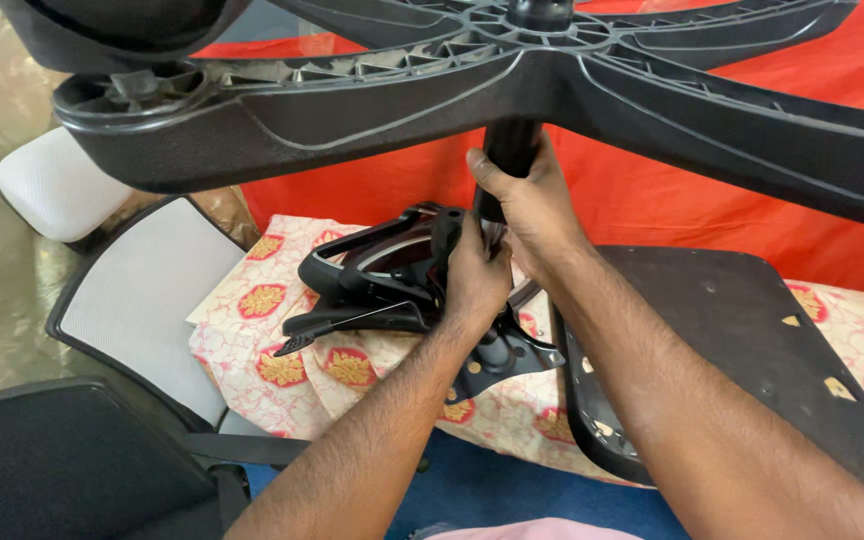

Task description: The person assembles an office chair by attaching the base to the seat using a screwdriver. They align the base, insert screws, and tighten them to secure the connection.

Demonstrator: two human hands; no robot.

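Both hands close round the black gas-lift column [508, 150] that hangs from the five-star chair base [552, 90]: the right hand [532, 205] has a full grip just under the base, the left hand [474, 275] holds lower. Below the column, the black tilt mechanism [382, 275] lies on a patterned cloth [282, 350], with a black seat pan [742, 340] just right of it.

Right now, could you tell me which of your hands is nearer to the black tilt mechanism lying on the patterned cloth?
Left. The left hand grips the column just above the tilt mechanism; the right hand holds the column higher, nearer the star base.
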